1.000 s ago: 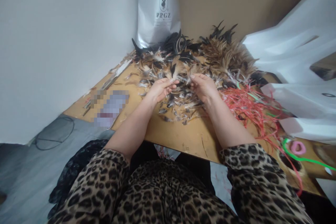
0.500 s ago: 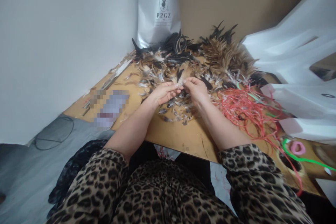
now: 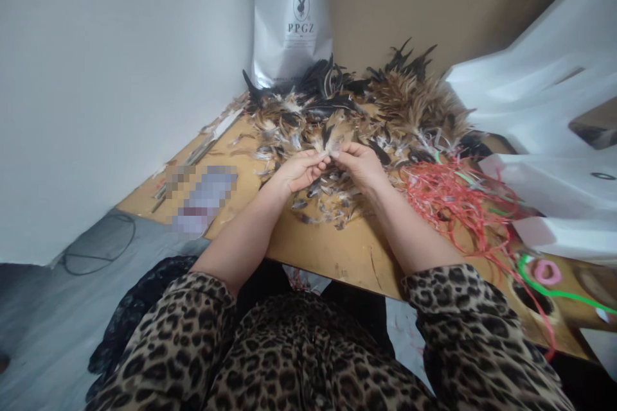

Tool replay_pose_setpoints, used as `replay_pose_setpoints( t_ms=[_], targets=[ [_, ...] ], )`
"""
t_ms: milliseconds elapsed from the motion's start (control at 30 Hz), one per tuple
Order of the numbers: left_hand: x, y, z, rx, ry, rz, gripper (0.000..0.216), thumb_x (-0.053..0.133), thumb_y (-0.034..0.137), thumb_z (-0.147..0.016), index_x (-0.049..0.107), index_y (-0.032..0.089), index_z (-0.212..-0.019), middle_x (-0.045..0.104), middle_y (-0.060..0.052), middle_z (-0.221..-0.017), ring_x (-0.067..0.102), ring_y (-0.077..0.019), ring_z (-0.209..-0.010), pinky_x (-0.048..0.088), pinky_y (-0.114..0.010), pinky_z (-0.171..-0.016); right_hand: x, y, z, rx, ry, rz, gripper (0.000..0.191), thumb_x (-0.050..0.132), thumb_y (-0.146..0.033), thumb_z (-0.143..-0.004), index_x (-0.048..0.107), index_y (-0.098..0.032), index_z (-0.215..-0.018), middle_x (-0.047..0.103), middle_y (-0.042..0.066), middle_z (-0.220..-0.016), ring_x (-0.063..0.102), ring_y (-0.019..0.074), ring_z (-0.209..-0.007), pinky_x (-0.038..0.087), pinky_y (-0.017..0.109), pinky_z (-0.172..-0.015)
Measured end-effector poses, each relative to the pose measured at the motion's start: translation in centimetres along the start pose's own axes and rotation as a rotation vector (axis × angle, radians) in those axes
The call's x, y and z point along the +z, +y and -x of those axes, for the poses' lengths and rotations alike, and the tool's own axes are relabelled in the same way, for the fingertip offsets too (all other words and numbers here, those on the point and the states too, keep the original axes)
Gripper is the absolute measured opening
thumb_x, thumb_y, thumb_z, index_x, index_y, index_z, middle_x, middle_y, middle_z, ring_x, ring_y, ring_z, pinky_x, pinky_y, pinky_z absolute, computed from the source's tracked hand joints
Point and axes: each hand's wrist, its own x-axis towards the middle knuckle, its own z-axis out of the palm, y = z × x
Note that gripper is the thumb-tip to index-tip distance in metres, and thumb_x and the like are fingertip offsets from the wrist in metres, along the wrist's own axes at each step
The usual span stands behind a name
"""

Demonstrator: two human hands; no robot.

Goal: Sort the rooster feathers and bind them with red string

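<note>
At far left, a plain pale wall and a thin dark cord point(image 3: 99, 247) looped on the floor. On the left of the wooden desk point(image 3: 332, 253) lie thin sticks point(image 3: 205, 144) and a flat rectangular thing, blurred out. Behind the feathers stands a tall silvery bag point(image 3: 294, 32) with a rabbit-head logo and the letters PPGZ; it is opaque, so its contents cannot be seen.

At the centre, a person in leopard-print sleeves works bare-handed. The left hand point(image 3: 304, 170) pinches the pale base of a small bunch of feathers point(image 3: 328, 135), tan and black, held upright over a loose pile of fluffy, curled feathers point(image 3: 284, 119). The right hand point(image 3: 361, 166), thumb and finger pressed together, grasps the same base. One second ago the hands were apart; now their fingertips meet.

Right of them, a thick fan of brown, spiky feathers point(image 3: 414, 99) has black tips at the back. Nearer is a tangle of shiny red strips point(image 3: 443, 199), then a soft-looking pink ring point(image 3: 556, 273) beside a bright green strip point(image 3: 559, 293). Smooth white material rises at far right.
</note>
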Motion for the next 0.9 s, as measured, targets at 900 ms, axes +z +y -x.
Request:
replay_pose_setpoints(
  t_ms=[900],
  targets=[
    [-0.1,0.5,-0.3,0.314,0.223,-0.257,0.018,0.069,0.025,-0.071,0.06,0.009,-0.069,0.065,-0.002,-0.063,0.055,-0.0026,-0.049,0.038,-0.012,-0.045,-0.9,0.3,-0.1,-0.237,-0.025,0.645,0.015,0.063,-0.032,-0.07,0.067,-0.017,-0.072,0.065,0.002,-0.073,0.054,0.0146,-0.068,0.04,0.029,-0.068]
  ],
)
